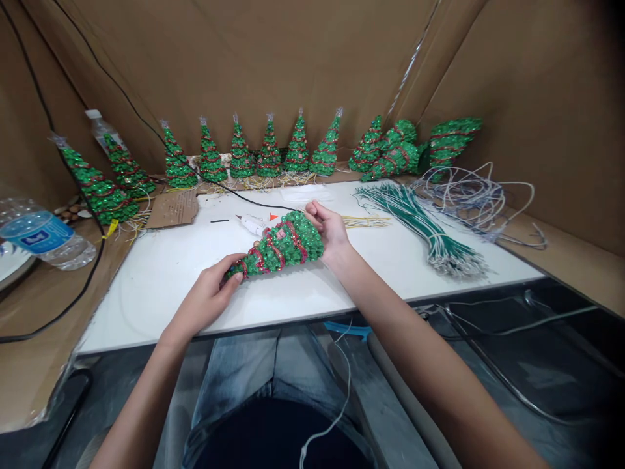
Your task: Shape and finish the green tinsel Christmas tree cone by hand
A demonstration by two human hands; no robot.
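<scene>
A small green tinsel Christmas tree (278, 249) with a red garland lies on its side in the air just above the white board, its tip to the left. My left hand (209, 286) is closed around the narrow tip. At the wide base is my right hand (332, 231), its fingers curled in a pinch beside the underside; what they hold, if anything, is hidden. Just behind the tree a white glue gun (252, 225) with an orange trigger rests on the board, partly covered by the tree.
Several finished-looking tinsel trees (269, 150) stand along the back. A bundle of green wires (415, 221) and tangled white wire (493, 195) lie right, yellow wires (364, 221) behind my right hand. Left are a water bottle (46, 231), a cardboard piece (172, 208) and a black cable (92, 273).
</scene>
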